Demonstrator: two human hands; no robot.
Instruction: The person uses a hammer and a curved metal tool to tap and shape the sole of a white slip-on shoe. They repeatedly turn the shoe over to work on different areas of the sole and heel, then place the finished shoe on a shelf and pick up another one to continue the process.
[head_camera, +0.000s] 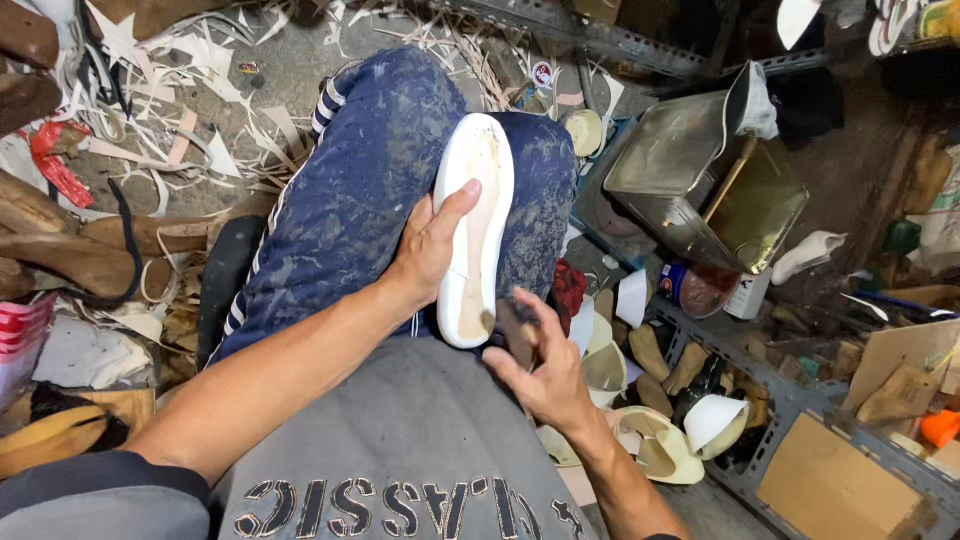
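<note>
matt white rubber sole (474, 228), dull metal tin (700, 180)

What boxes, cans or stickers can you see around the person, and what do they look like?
Big metal tin: right of the knee, square, tilted, open, dull silver and gold inside, a stick in it.
Small can: just below the tin, round, blue side, reddish inside.
White container: beside the small can, labelled, print too small to tell.
Round sticker: on the shelf rail above the knee, white and red.

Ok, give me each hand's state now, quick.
Left hand: closed on the white shoe sole, steadying it on the lap.
Right hand: pinching a small dark brush at the sole's near end.
</note>
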